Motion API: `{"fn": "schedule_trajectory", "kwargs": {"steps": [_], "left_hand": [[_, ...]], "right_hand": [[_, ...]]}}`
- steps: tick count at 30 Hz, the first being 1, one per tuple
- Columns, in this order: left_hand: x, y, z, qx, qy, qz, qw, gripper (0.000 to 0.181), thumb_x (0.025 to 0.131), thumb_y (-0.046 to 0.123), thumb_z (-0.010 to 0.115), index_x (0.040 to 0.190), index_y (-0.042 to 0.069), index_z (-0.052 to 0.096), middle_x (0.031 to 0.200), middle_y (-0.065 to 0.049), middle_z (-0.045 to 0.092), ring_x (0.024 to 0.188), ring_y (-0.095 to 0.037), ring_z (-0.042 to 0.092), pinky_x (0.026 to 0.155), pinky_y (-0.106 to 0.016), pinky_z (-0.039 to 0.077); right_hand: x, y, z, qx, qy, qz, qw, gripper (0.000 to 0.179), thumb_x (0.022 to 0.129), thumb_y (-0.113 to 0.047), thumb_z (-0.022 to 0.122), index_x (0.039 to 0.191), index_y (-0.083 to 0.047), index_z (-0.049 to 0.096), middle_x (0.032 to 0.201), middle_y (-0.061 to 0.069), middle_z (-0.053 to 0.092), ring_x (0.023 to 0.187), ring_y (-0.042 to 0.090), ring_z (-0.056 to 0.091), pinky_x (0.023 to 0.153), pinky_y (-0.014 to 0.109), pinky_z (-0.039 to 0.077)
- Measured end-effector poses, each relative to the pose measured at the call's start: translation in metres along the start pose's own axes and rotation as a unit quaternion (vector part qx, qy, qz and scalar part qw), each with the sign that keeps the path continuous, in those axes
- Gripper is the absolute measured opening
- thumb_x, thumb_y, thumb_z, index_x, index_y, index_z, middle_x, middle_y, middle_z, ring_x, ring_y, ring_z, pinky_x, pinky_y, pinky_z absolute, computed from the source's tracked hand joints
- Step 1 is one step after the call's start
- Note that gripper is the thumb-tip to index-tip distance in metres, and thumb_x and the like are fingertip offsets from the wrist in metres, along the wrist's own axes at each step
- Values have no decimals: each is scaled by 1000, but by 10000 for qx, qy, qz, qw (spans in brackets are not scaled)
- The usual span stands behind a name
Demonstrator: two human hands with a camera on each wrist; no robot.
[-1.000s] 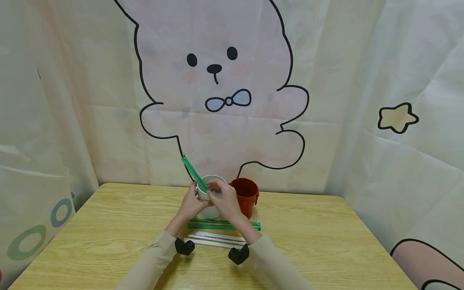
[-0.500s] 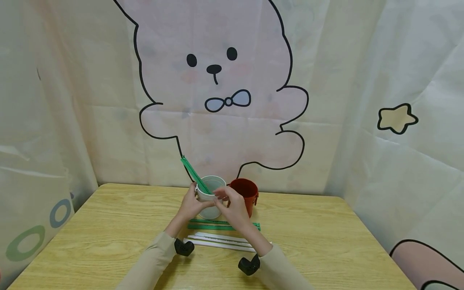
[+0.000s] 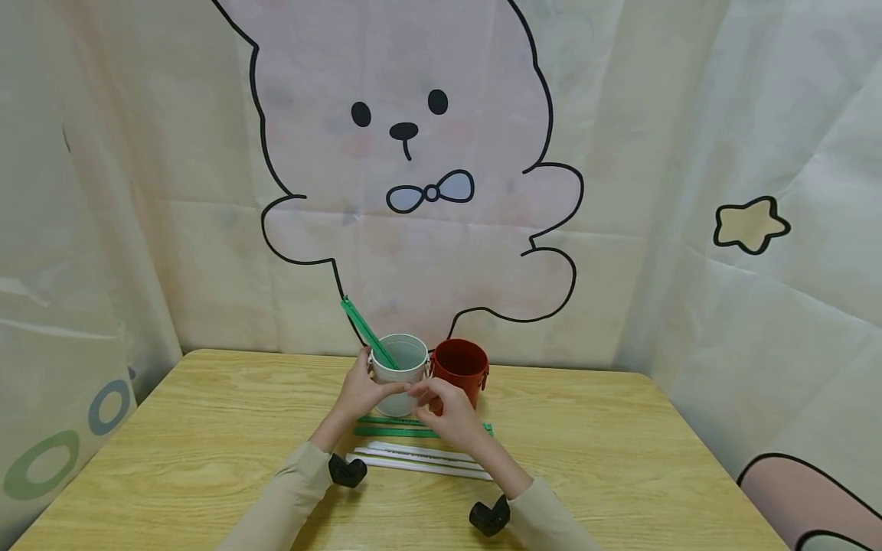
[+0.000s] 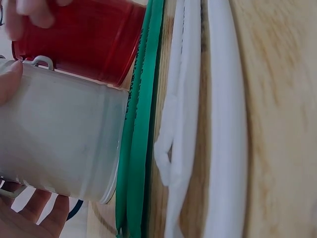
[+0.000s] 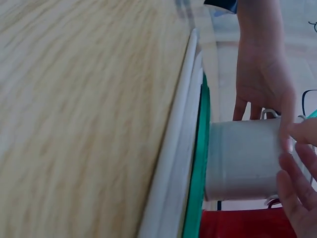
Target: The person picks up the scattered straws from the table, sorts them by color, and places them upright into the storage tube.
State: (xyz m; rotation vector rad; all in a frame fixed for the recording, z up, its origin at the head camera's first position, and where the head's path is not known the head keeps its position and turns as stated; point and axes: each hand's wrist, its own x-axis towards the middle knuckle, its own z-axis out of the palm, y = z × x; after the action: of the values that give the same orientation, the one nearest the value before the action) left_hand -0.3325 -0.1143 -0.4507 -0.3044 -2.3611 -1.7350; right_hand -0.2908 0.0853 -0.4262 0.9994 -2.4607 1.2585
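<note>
We see the left hand (image 3: 361,390), fingers curled round the white bucket (image 3: 403,377), probably steadying it while the green strip (image 3: 368,334) leans inside. The right hand (image 3: 451,413), fingers loose and empty, hangs before the red bucket (image 3: 467,369) on the table (image 3: 586,451).

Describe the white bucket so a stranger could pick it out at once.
On the wooden table, look toward the far edge. The white bucket stands there, gripped by the left hand. Unlike the red bucket beside it on the right, it is pale and has a long green item slanting up out of it.
</note>
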Motion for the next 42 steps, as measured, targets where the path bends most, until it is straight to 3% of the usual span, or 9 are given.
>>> {"fn": "schedule_trajectory", "kwargs": {"steps": [6, 14, 28, 42], "left_hand": [[-1, 2, -1, -83, 11, 0, 10000, 93, 74, 23, 84, 146, 6, 27, 143, -18, 44, 135, -42, 39, 106, -63, 35], [-1, 1, -1, -103, -4, -84, 9999, 95, 73, 25, 84, 147, 9, 26, 144, -16, 43, 136, -39, 39, 107, -62, 34], [1, -1, -1, -111, -32, -59, 9999, 94, 73, 23, 84, 147, 10, 27, 144, -15, 43, 136, -36, 39, 109, -60, 33], [1, -1, -1, -43, -29, -75, 10000, 94, 74, 24, 84, 147, 9, 26, 145, -15, 42, 137, -38, 38, 109, -61, 33]], "right_hand": [[-7, 7, -2, -99, -600, 396, 9974, 25, 85, -6, 71, 109, -7, 66, 107, 11, 69, 92, 26, 65, 80, 40, 57], [-12, 18, -4, -361, -1196, 625, 9902, 29, 84, -12, 74, 112, -7, 66, 109, 8, 70, 94, 20, 64, 83, 27, 54], [-16, 26, -6, -838, -1519, 605, 9830, 28, 83, -12, 75, 110, -11, 66, 109, 3, 70, 97, 18, 65, 87, 31, 54], [-16, 24, -5, -1007, -1867, 807, 9739, 26, 84, -11, 73, 110, -12, 67, 106, 1, 71, 92, 11, 66, 80, 23, 54]]}}
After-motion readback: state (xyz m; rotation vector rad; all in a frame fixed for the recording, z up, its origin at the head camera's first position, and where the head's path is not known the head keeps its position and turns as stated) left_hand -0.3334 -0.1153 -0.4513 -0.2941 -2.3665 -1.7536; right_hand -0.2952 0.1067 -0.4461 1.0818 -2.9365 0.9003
